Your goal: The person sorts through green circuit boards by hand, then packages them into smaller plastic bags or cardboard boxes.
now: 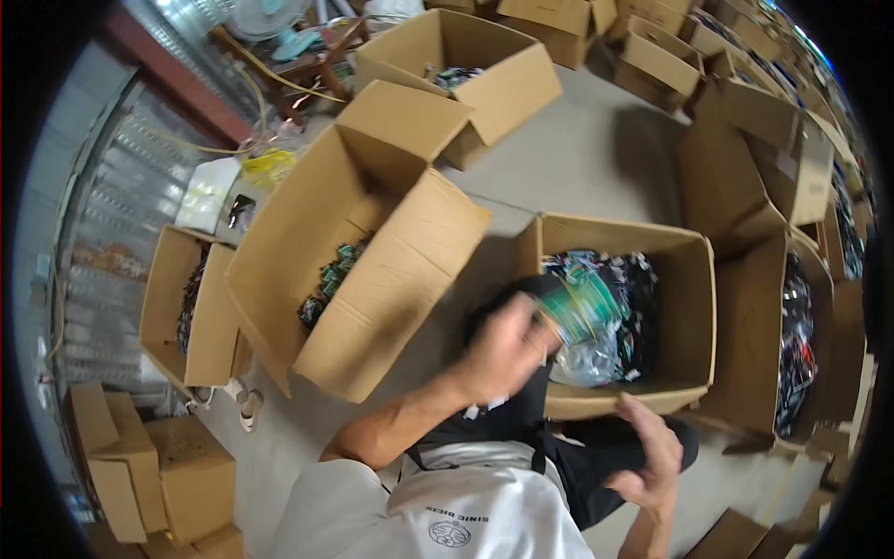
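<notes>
My left hand [507, 349] reaches forward over the near left edge of an open cardboard box [675, 307]. Its fingers are closed on the end of a green bundle [579, 307], blurred by motion, with thin yellowish bands across it. The bundle looks like stacked flat pieces, perhaps circuit boards. Beneath it in the box lie many small dark and silvery parts [643, 279] and a clear plastic bag [589, 361]. My right hand [647, 456] is at the box's near edge, fingers apart, holding nothing.
Left of me, a tilted long carton [400, 289] holds small green and dark pieces [340, 275]. Another carton [507, 93] stands beyond it. Tall boxes with dark parts [736, 326] crowd the right. Smaller cartons [191, 470] sit lower left, near a sandal [250, 410].
</notes>
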Tool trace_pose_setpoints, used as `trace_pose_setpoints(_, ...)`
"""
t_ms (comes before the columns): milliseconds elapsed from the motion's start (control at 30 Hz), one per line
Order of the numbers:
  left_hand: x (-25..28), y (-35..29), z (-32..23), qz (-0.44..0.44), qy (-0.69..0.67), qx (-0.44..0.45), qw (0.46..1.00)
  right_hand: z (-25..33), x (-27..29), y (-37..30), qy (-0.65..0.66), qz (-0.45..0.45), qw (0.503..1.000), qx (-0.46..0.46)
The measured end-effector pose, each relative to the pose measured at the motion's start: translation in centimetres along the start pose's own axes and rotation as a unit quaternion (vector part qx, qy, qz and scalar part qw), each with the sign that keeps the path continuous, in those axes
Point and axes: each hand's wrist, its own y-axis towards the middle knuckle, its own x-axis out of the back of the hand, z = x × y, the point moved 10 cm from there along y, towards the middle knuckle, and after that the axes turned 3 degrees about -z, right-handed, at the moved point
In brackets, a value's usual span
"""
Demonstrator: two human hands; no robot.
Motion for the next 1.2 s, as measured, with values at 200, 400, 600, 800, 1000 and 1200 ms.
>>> trace_pose_setpoints(200,31.3,-0.3,10.3,-0.419,-0.039,0.04,0.906,-13.1,2.8,-5.0,0.042,-0.162,0.89,-0.423)
trace_pose_setpoints(400,55.1,-10.5,28.5,-0.537,0.094,0.29,0.787,-13.5,-10.5,2.9,0.104,-0.047,0.921,-0.373)
trace_pose_setpoints(600,26.5,0.7,14.9,-0.285,0.248,0.083,0.922,-14.0,-13.5,4.3,0.084,-0.125,0.901,-0.407)
trace_pose_setpoints(800,6.9,-4.9,11.1,-0.154,0.058,0.168,0.972,-14.3,-14.6,1.9,0.439,-0.226,0.769,-0.407)
trace_pose_setpoints(1000,-4.6,-4.4,9.4,-0.073,-0.255,0.253,0.93,-13.5,-12.1,-0.3,0.433,-0.384,0.734,-0.354)
trace_pose_setpoints(1200,-7.8,-4.3,6.6,-0.014,-0.132,0.214,0.968,-12.4,-9.8,-2.6,0.411,-0.459,0.719,-0.322)
